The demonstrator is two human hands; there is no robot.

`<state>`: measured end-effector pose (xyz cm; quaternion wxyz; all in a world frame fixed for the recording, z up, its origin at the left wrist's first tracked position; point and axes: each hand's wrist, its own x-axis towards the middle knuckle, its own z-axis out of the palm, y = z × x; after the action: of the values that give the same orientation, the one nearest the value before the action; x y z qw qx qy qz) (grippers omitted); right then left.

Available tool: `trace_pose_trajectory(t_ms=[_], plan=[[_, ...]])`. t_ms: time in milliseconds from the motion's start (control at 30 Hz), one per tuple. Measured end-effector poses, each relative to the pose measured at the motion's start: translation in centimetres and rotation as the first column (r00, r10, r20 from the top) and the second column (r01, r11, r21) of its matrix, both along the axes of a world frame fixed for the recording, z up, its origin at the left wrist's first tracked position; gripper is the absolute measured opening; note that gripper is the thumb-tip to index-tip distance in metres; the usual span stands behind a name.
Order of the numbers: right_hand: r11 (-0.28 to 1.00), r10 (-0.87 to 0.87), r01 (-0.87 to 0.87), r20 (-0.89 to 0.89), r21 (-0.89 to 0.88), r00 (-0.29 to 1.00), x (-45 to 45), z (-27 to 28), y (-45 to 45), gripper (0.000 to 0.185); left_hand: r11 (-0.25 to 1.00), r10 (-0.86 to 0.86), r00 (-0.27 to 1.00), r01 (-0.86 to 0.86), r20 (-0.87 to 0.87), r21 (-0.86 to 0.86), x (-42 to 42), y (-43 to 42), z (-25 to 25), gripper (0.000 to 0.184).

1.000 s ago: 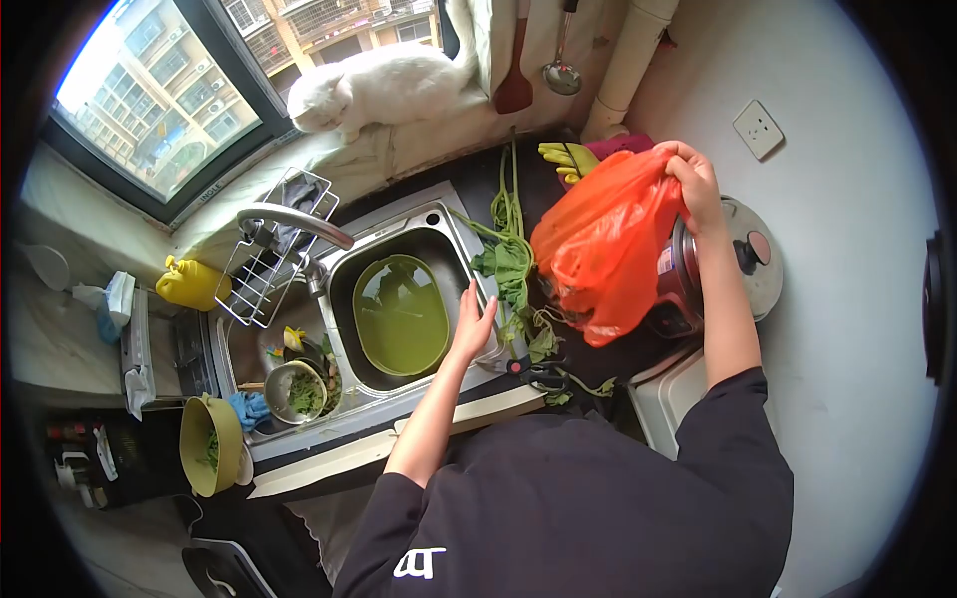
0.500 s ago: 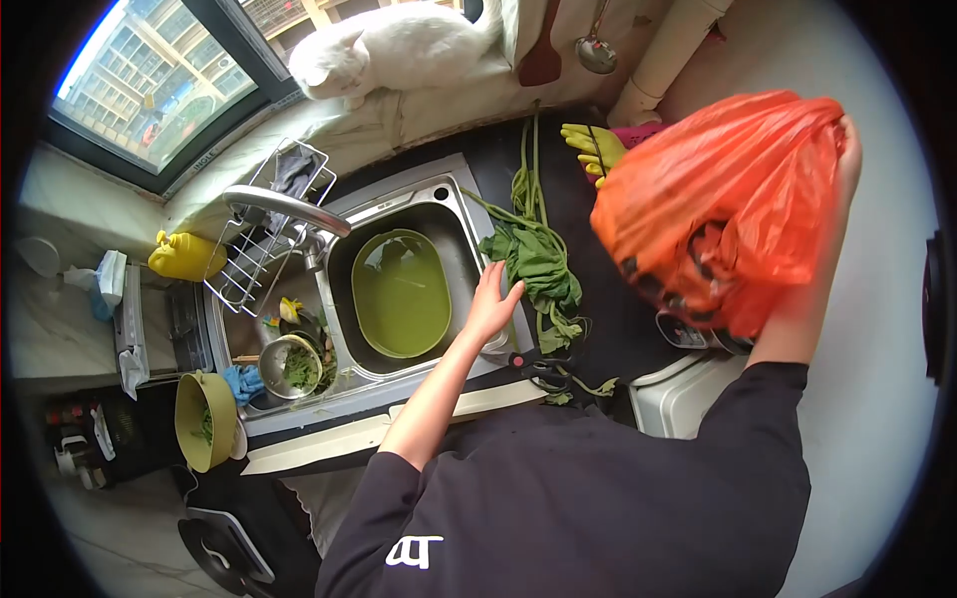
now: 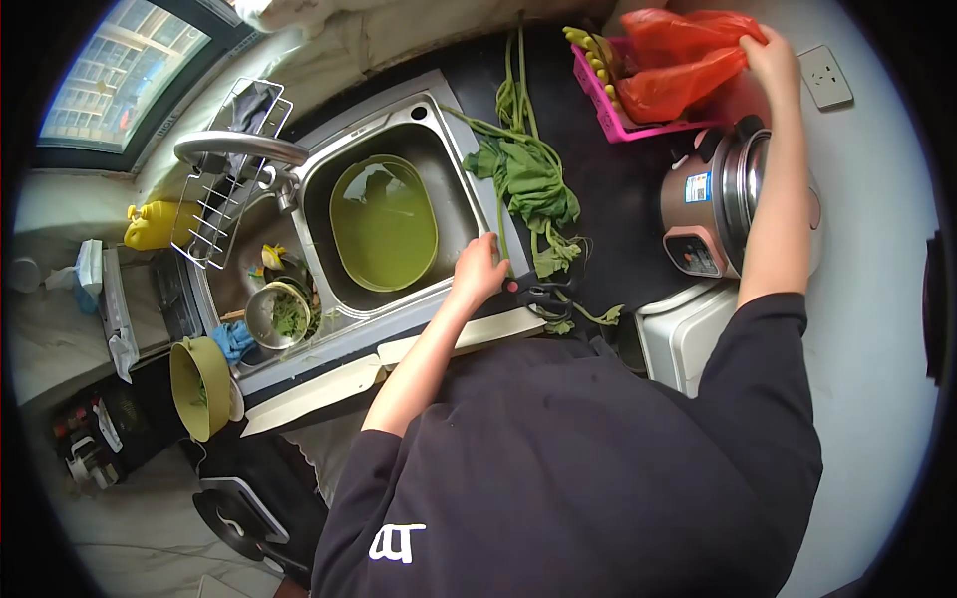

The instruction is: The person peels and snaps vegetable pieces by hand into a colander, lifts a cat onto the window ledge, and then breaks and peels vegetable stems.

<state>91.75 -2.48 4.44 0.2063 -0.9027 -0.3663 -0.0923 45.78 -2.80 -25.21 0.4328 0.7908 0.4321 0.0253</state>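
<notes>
High on the right, my right hand grips the gathered end of a red plastic bag. The bag hangs over a pink basket, and what is inside the bag is hidden. My left hand is at the right front rim of the sink, thumb and fingers apart, holding nothing that I can see. Beside it, long-stemmed leafy greens lie across the dark counter. Black-handled scissors lie just right of my left hand.
A green basin of water stands in the sink. A metal bowl with green scraps sits in the left basin. A dish rack, a rice cooker, a white bin and a green container are around.
My right hand has carried the red bag up and back to the pink basket, uncovering the rice cooker. My left hand has drawn back slightly towards the sink's front rim. The view has shifted.
</notes>
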Motion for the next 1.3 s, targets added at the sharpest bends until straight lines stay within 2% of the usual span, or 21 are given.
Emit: trace_pose_trajectory(t_ms=[67,133,167,200,233,267,300,367,467,567,633,700,833,900,933,1033,1067,1100,1167,1233,1300], plan=[[0.988,0.039,0.003,0.276,-0.153,0.96,-0.8,-3.2,-2.0,0.051,0.998,-0.015,1.0,0.014,0.013,0.064,0.0,0.0,-0.2,0.049],[0.994,0.026,-0.076,0.485,0.083,0.874,-10.9,-3.1,-4.2,0.052,1.0,0.007,1.0,-0.007,0.022,-0.002,0.4,-0.2,0.2,0.048],[0.948,0.167,-0.289,0.566,0.133,0.807,-13.5,-3.4,-5.2,0.047,0.997,0.03,0.999,-0.028,0.034,-0.068,0.7,-0.2,0.5,0.048],[0.924,0.245,-0.365,0.56,0.112,0.792,-17.1,-4.3,-6.3,0.041,0.998,0.027,0.999,-0.024,0.035,-0.065,1.1,-0.1,0.5,0.048],[0.874,0.408,-0.478,0.406,0.086,0.818,-20.5,-5.5,-7.6,0.031,0.996,0.024,0.999,-0.021,0.031,-0.082,1.4,-0.2,0.6,0.048],[0.79,0.587,-0.6,0.121,0.128,0.8,-22.9,-8.1,-9.2,0.019,0.995,0.022,0.999,-0.019,0.026,-0.098,1.8,-0.2,0.7,0.048],[0.762,0.648,-0.643,-0.073,0.085,0.758,-25.4,-10.7,-10.9,0.014,0.995,0.02,0.999,-0.018,0.025,-0.098,2.4,-0.1,1.5,0.048],[0.742,0.616,-0.669,-0.346,-0.046,0.707,-29.4,-16.9,-15.3,0.017,0.925,0.031,0.999,-0.012,0.044,-0.379,4.0,0.1,3.7,0.05],[0.741,0.587,-0.667,-0.405,-0.08,0.701,-31.5,-21.7,-18.1,0.028,0.915,-0.015,0.999,0.034,0.051,-0.403,6.7,0.0,2.5,0.048],[0.772,0.578,-0.623,-0.267,-0.128,0.771,-31.4,-23.6,-18.7,0.042,0.924,-0.059,0.994,0.088,0.087,-0.372,9.7,-0.3,1.5,0.044],[0.791,0.57,-0.59,-0.154,-0.163,0.807,-30.2,-24.3,-18.5,0.05,0.906,-0.179,0.98,0.2,0.09,-0.372,11.9,-0.4,1.6,0.051],[0.812,0.556,-0.564,-0.095,-0.149,0.826,-29.1,-24.7,-18.3,0.049,0.89,-0.158,0.984,0.178,0.084,-0.419,13.7,-0.8,2.3,0.048],[0.832,0.522,-0.54,-0.15,-0.124,0.839,-27.5,-24.1,-18.8,0.042,0.876,-0.205,0.973,0.23,0.105,-0.424,15.2,-1.1,4.5,0.043],[0.848,0.501,-0.528,-0.249,-0.054,0.829,-26.9,-22.6,-19.2,0.039,0.876,-0.23,0.972,0.182,-0.055,-0.446,14.8,-1.2,7.3,0.044],[0.861,0.499,-0.505,-0.293,0.06,0.816,-26.9,-22.3,-19.7,0.037,0.951,-0.212,0.971,0.231,0.109,-0.207,14.3,-0.9,3.5,0.046],[0.932,0.363,-0.293,-0.547,0.215,0.754,-26.2,-21.7,-21.6,0.025,0.965,-0.055,0.971,0.111,0.232,-0.236,10.7,0.5,4.9,0.044],[0.95,0.295,-0.133,-0.67,0.283,0.681,-26.4,-21.3,-22.3,0.021,0.967,-0.019,0.97,0.08,0.243,-0.243,9.2,0.8,5.3,0.044],[0.957,0.208,0.09,-0.868,0.275,0.45,-26.0,-22.5,-23.5,0.024,0.967,0.016,0.967,0.05,0.255,-0.25,7.7,1.0,5.7,0.044],[0.73,0.33,0.592,-0.934,0.343,0.134,-26.5,-23.2,-24.7,0.029,0.955,0.056,0.953,0.036,0.298,-0.294,4.3,1.4,5.3,0.042],[0.589,0.354,0.699,-0.907,0.405,0.227,-27.5,-21.7,-24.4,0.034,0.921,0.188,0.913,-0.036,0.362,-0.387,0.8,1.0,5.5,0.039],[0.55,0.339,0.659,-0.859,0.512,0.385,-27.4,-23.2,-24.0,0.034,0.864,0.314,0.885,-0.116,0.343,-0.49,-3.3,0.9,7.4,0.039]])
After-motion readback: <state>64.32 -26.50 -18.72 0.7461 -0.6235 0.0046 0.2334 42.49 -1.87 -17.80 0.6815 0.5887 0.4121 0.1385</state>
